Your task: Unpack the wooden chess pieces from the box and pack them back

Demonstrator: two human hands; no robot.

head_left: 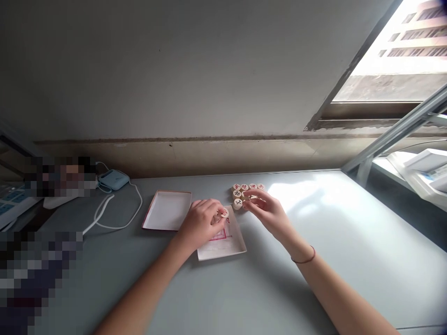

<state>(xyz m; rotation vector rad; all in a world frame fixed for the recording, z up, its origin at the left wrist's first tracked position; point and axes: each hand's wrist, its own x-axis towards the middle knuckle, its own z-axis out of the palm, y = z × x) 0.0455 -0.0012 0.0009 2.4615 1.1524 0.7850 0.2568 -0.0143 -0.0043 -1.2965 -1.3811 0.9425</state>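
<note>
My left hand (205, 218) is closed over the open box half, its thumb and fingers pinching a round wooden Chinese chess piece (225, 213). Beneath it lies the shallow white box tray (223, 253), with red printed lines showing on a paper inside. My right hand (265, 209) reaches to the stacked Chinese chess pieces (237, 204) behind the tray, thumb and index finger curled around a piece there, mostly hidden by the fingers. Red characters mark the back row; black ones mark the pieces at the left front.
A red-edged box lid (167, 210) lies inside-up to the left. Farther left are a light-blue device (113, 179) and a looping white cable (118, 228). A grey wall rises behind the table (265, 298); a metal frame (398, 125) slants at the right.
</note>
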